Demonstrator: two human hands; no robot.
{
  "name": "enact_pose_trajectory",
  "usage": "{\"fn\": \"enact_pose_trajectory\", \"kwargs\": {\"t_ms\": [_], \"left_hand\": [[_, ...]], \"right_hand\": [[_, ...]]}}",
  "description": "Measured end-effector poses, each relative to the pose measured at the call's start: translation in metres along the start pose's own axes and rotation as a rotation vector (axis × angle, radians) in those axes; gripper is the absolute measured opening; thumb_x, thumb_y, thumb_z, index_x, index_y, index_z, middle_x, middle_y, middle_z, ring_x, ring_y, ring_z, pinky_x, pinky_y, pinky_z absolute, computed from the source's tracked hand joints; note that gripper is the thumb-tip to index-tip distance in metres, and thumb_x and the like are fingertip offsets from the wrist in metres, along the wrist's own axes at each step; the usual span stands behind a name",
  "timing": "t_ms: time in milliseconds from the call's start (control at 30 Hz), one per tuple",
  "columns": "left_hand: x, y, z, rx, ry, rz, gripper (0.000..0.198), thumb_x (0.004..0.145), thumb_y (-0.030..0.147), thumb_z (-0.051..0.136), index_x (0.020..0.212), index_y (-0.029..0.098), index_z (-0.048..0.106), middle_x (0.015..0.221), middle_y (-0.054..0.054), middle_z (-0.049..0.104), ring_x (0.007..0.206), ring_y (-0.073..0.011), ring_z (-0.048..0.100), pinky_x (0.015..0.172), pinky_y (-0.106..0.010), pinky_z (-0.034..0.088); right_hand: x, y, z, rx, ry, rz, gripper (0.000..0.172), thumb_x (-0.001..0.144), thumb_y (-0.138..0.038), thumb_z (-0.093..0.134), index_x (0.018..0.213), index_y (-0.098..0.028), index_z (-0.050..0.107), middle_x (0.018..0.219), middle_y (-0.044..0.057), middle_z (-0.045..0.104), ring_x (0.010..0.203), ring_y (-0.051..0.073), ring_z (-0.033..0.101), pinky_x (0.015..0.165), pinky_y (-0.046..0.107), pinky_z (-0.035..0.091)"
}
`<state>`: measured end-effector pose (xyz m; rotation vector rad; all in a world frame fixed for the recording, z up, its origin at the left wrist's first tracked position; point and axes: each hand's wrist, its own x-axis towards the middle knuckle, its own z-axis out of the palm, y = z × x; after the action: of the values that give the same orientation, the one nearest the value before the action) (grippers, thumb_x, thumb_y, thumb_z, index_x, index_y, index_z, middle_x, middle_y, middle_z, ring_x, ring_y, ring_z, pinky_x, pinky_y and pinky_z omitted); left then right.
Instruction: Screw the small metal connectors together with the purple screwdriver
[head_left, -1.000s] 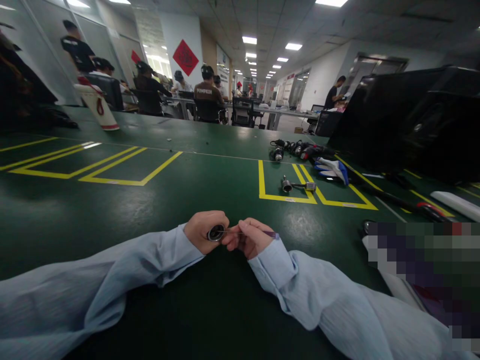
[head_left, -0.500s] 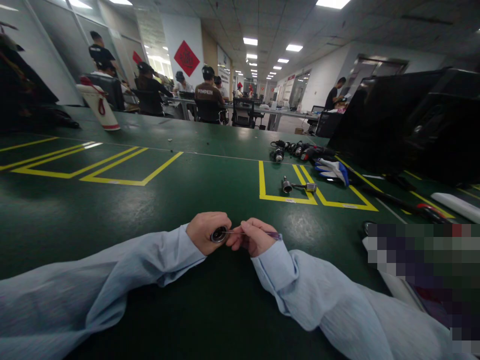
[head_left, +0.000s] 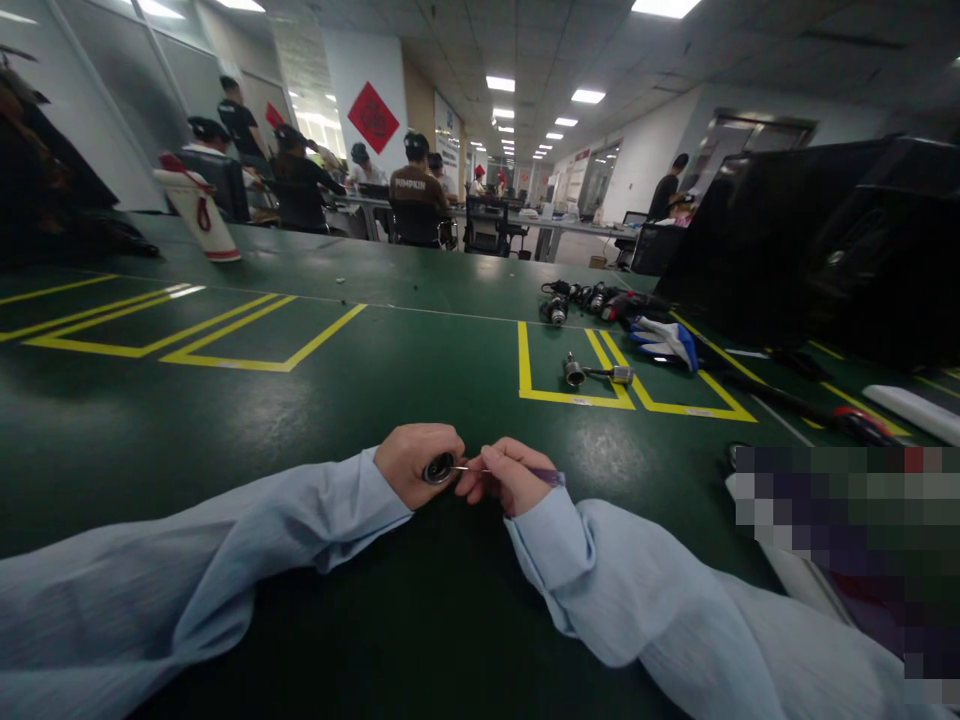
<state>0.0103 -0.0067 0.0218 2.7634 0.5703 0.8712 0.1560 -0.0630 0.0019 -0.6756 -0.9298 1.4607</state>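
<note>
My left hand (head_left: 409,462) is closed around a round metal part (head_left: 438,468), whose dark, hollow end faces me. Most of that part is hidden by the fingers. In my right hand (head_left: 517,474) is a slim screwdriver (head_left: 553,477) with a clear purple handle, gripped between thumb and fingers. Its thin shaft points left, and the tip meets the rim of the metal part's opening; whether it reaches inside I cannot tell. Both hands are close together, just above the green table (head_left: 330,440).
Beyond my right hand lie metal joint pieces (head_left: 600,374) on yellow tape. Behind them are dark metal parts (head_left: 556,308) and a blue-and-white glove (head_left: 666,342). A white cup (head_left: 201,215) stands back left; a black monitor-like object (head_left: 817,250) rises at right. People sit at far desks.
The hands have barely moved; the screwdriver tip has drawn slightly right, towards the rim of the metal part. In the background a standing person has shifted right.
</note>
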Motion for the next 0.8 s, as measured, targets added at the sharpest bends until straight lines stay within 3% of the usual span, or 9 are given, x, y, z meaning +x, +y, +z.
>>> {"fn": "enact_pose_trajectory", "kwargs": {"t_ms": [233,400,633,800], "left_hand": [[0.0,-0.001,0.001,-0.056,0.03,-0.038,0.017,0.073,0.02,0.046,0.057,0.017,0.04,0.052,0.003,0.043,0.046,-0.0077,0.039,0.045,-0.019,0.032],[0.001,0.0,0.001,-0.113,0.043,-0.061,0.018,0.073,0.02,0.048,0.057,0.016,0.041,0.052,0.003,0.043,0.046,-0.0073,0.04,0.045,-0.019,0.032],[0.002,0.002,0.0,-0.156,0.036,-0.082,0.017,0.072,0.023,0.048,0.058,0.016,0.043,0.052,0.002,0.044,0.046,-0.0076,0.041,0.045,-0.019,0.033],[-0.002,0.001,0.002,-0.172,-0.009,-0.092,0.015,0.071,0.024,0.049,0.06,0.014,0.048,0.052,0.001,0.047,0.046,-0.0077,0.043,0.044,-0.018,0.034]], "right_hand": [[0.003,-0.004,-0.004,0.132,-0.087,0.117,0.021,0.068,-0.033,0.063,0.061,-0.014,0.06,0.056,0.004,0.067,0.044,0.011,0.057,0.045,0.022,0.043],[-0.001,-0.005,-0.001,0.053,-0.03,-0.001,0.023,0.067,-0.037,0.064,0.061,-0.015,0.059,0.056,0.003,0.067,0.046,0.01,0.057,0.046,0.022,0.043],[-0.011,-0.008,0.009,-0.274,0.061,-0.217,0.025,0.076,-0.038,0.055,0.065,-0.016,0.059,0.062,0.003,0.065,0.052,0.011,0.055,0.053,0.025,0.046],[-0.009,-0.004,0.009,-0.269,0.033,-0.195,0.025,0.076,-0.038,0.055,0.066,-0.016,0.059,0.061,0.003,0.065,0.052,0.01,0.055,0.053,0.025,0.045]]}}
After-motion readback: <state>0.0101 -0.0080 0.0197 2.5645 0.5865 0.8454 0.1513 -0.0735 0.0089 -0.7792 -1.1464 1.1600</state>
